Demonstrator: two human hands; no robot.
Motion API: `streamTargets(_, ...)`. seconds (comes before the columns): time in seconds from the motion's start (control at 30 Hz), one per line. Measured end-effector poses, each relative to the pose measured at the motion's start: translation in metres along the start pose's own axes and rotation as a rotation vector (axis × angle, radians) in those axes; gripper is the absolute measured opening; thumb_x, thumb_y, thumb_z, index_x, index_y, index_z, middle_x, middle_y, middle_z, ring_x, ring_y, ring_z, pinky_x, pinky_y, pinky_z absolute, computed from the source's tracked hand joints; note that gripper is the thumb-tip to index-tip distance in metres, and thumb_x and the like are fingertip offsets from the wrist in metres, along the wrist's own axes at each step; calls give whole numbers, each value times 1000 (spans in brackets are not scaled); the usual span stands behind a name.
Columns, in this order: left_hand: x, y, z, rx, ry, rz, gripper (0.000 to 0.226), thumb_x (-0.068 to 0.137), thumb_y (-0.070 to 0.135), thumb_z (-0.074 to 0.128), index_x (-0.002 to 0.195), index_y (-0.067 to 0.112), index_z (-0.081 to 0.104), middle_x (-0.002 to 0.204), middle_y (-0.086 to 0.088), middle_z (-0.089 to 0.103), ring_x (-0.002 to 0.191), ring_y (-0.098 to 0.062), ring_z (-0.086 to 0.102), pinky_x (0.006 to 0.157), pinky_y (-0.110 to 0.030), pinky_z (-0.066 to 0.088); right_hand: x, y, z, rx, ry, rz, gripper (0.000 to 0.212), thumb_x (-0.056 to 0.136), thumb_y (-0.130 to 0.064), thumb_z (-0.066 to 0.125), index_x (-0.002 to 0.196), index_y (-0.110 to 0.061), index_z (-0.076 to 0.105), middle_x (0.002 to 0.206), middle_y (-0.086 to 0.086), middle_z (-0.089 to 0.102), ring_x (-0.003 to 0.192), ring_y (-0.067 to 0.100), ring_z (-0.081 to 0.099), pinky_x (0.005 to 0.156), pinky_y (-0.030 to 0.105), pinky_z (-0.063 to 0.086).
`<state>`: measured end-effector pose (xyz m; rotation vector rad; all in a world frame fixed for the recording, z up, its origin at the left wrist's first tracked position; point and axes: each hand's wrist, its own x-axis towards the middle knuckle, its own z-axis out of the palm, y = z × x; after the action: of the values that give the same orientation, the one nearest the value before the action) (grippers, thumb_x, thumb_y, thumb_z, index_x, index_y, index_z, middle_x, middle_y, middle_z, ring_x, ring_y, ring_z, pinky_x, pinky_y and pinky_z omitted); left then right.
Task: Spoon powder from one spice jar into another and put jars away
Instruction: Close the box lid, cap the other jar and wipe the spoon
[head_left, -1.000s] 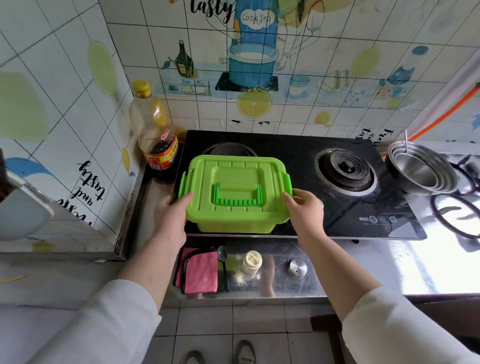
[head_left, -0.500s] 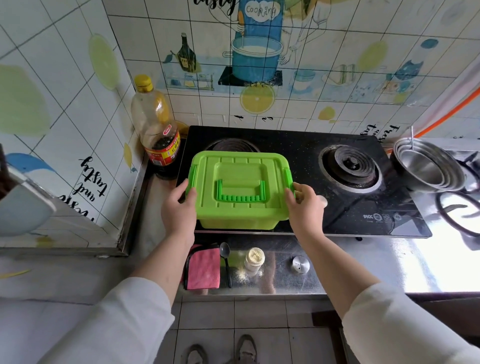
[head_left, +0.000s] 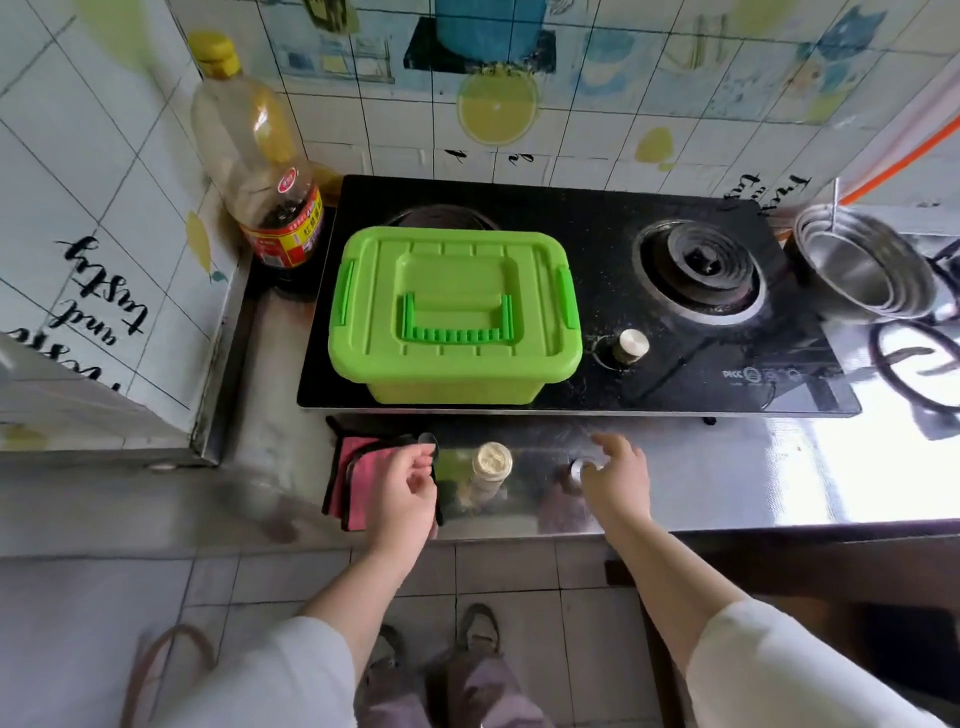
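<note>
Step in hand: judged to be closing up; the spice jar (head_left: 491, 463) stands uncapped, so putting away is not yet done.
Spice jar: upright on the steel surface (head_left: 779, 467) in front of the stove (head_left: 597, 218), pale powder showing at its mouth, some spilt at its base.
Right hand (head_left: 618, 478): fingers spread and extended, tips at the metal cap (head_left: 581, 467) lying right of the jar; no grip closed yet.
Left hand (head_left: 410, 486): fingers loosely curled, nothing seen in it, over the pink cloth (head_left: 356, 475) and just beside the spoon (head_left: 428, 440).
Next move, as a judgement: pinch the cap, carry it to the jar's mouth and twist it on, the left hand steadying the jar so it stays upright.
Green box (head_left: 452, 312): lid shut, latches down, on the stove's left burner; probably the store, and it must be unlatched first.
Round metal-topped piece (head_left: 629, 345): on the stove by the box; knob or second jar, cannot tell.
Others: bottle (head_left: 270, 171) in the corner; steel bowls (head_left: 862, 270) at right, well apart.
</note>
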<state>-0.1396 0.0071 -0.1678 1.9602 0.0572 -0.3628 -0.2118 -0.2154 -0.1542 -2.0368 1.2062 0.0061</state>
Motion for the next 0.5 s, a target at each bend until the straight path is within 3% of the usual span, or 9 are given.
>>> streamTargets(0.1,0,-5,15,83,-166,19,55,80,-9,61,119,29,57,119,1,58,93,-2,58,79,-17,50,6,13,6,-149,-111,-23,49,85,-9,54,131,-26,52,136,8,43,121,32,43,100,38,40)
streamTargets(0.17,2,-5,24,127,-221,36,62,77,-4,67,127,30,53,125,3,54,92,-10,58,86,-25,51,8,18,7,-223,-159,-33,51,85,-7,52,132,-28,52,135,8,42,121,33,40,99,39,38)
streamTargets(0.3,5,-1,40,184,-236,85,72,73,3,77,137,19,49,132,5,50,120,-13,48,104,-25,38,13,26,10,-296,-212,-72,50,86,-5,51,130,-29,52,134,6,42,121,30,35,98,42,40)
streamTargets(0.5,13,-3,58,207,-195,136,67,68,3,81,130,15,56,126,2,57,118,-12,50,97,-13,29,13,29,12,-385,-227,-155,52,82,-5,56,129,-25,50,131,7,43,119,29,36,95,41,43)
